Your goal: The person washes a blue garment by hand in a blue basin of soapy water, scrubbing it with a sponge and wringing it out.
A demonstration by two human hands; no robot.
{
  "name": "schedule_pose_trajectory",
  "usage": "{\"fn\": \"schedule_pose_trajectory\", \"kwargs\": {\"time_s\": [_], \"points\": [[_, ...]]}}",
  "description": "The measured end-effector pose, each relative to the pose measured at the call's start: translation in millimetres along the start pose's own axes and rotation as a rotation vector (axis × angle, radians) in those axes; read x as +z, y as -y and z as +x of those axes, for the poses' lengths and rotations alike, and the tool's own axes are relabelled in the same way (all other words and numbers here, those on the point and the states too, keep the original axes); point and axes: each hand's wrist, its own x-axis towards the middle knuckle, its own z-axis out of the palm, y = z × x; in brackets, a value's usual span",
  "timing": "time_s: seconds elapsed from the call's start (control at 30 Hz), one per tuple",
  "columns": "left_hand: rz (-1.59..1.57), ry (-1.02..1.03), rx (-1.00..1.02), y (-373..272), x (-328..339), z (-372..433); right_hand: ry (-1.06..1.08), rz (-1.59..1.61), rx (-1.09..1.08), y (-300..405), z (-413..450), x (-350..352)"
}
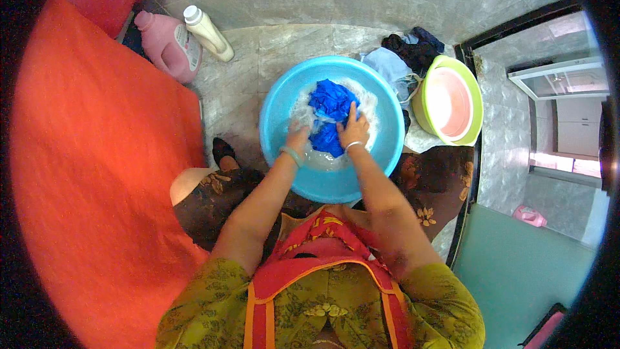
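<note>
A light-blue plastic basin (278,155) stands on the tiled floor between my knees, with sudsy water inside. A wet, bunched royal-blue cloth (332,99) lies in the foam. My right hand (354,128), with a silvery bangle at the wrist, rests against the cloth's right side, its fingers spread; whether it grips any fabric cannot be told. At the cloth's left is my left hand (298,138), blurred and partly covered by suds, with a pale green bangle; its fingertips are hard to make out.
Bunched light-blue clothing (387,65) and dark clothing (416,51) lie behind the basin at the right, beside nested green and pink tubs (421,111). A pink detergent jug (167,48) and a whitish bottle (210,34) stand back left. Red-orange fabric (111,179) spans the left side.
</note>
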Motion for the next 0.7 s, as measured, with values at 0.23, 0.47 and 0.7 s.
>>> {"fn": "schedule_pose_trajectory", "kwargs": {"time_s": [0.23, 0.47, 0.7], "points": [[-0.612, 0.433, -0.279, -24.5, -11.5, -12.9, 0.389, 0.447, -0.525, 61.5, -41.4, -46.4], [-0.028, 0.361, 0.723, -33.2, -16.9, -1.1, 0.353, 0.41, -0.523, 103.4, -79.0, -100.2], [-0.383, 0.089, 0.058, -15.5, 11.6, 5.5, 0.149, 0.276, -0.107, 58.1, -0.4, -44.8]]}}
